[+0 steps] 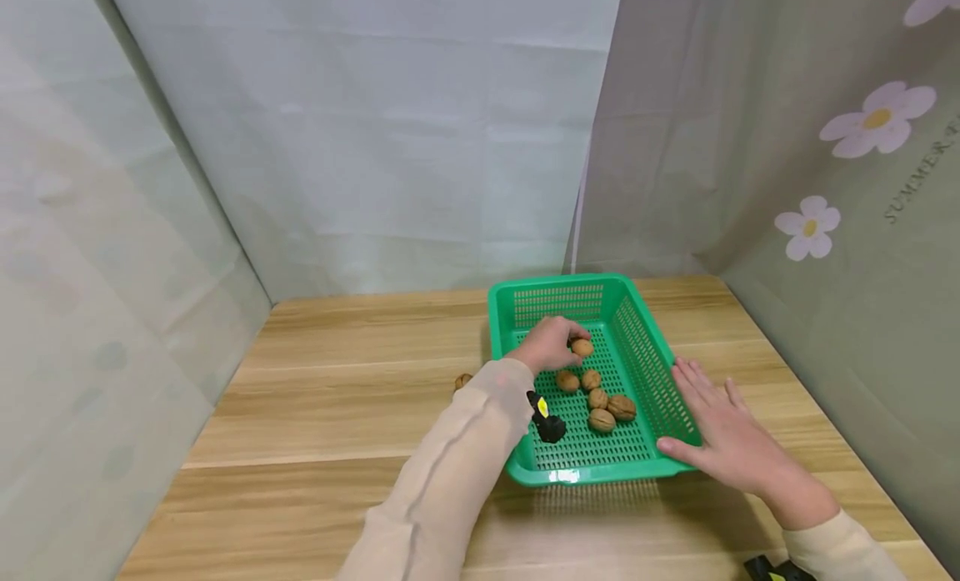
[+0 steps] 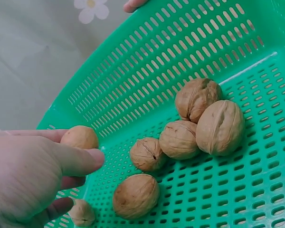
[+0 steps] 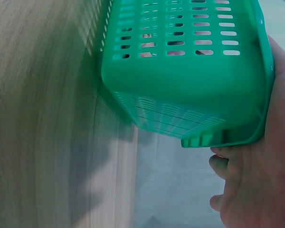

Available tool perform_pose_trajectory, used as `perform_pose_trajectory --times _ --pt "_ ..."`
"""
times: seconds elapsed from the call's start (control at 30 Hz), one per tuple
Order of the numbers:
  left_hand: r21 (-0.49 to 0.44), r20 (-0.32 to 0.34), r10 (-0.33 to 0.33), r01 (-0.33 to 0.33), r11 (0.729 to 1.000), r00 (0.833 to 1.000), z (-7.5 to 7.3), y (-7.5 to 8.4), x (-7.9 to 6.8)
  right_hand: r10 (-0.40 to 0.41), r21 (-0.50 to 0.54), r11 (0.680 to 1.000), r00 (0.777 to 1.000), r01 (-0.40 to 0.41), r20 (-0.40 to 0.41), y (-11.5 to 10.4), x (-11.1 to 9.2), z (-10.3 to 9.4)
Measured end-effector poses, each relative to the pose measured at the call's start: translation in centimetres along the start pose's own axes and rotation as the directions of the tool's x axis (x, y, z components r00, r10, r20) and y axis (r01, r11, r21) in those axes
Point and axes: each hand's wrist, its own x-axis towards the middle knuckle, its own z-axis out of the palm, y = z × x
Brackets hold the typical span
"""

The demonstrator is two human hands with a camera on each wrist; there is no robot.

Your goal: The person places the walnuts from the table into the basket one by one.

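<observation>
My left hand (image 1: 549, 345) reaches into a green plastic basket (image 1: 651, 327) and pinches a walnut (image 2: 80, 137) between thumb and fingers, over the far part of the basket. Another walnut (image 2: 81, 213) lies below that hand in the left wrist view, partly hidden by its fingers. Several more walnuts (image 1: 602, 420) sit grouped on the basket floor nearer to me. My right hand (image 1: 723, 439) rests against the basket's right rim near the front corner, its fingers extended and its thumb lying at the rim.
The basket stands on a wooden table (image 1: 315, 423). Left of it, one walnut (image 1: 462, 381) lies on the wood, partly hidden by the left sleeve (image 1: 465, 448). Pale cloth walls (image 1: 375, 147) enclose the table's back and sides, the right one printed with flowers.
</observation>
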Motion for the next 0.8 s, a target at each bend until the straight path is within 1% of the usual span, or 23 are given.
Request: perform_pose_trajectory --times 0.2,0.37,0.43,0.67,0.8 --pt "0.034 0.064 -0.035 0.033 0.999 0.997 0.19 -0.14 -0.06 0.007 0.007 1.0 1.0 -0.007 -0.001 -0.04 0.04 -0.01" --pt "0.054 0.106 -0.044 0.038 0.998 0.993 0.2 -0.07 -0.1 0.006 0.013 1.0 1.0 -0.006 -0.002 -0.04 0.02 -0.01" --pt "0.057 0.114 -0.046 0.04 0.998 0.992 0.23 -0.09 -0.1 0.005 0.012 1.0 1.0 -0.005 -0.004 -0.01 0.04 0.02" --pt "0.063 0.109 -0.048 0.042 0.997 0.993 0.5 -0.31 0.11 0.007 0.01 1.0 1.0 -0.007 -0.006 0.09 0.09 0.06" --pt "0.061 0.113 -0.056 0.049 0.997 0.992 0.46 -0.21 -0.01 0.008 0.015 1.0 1.0 -0.008 -0.007 0.06 0.08 0.06"
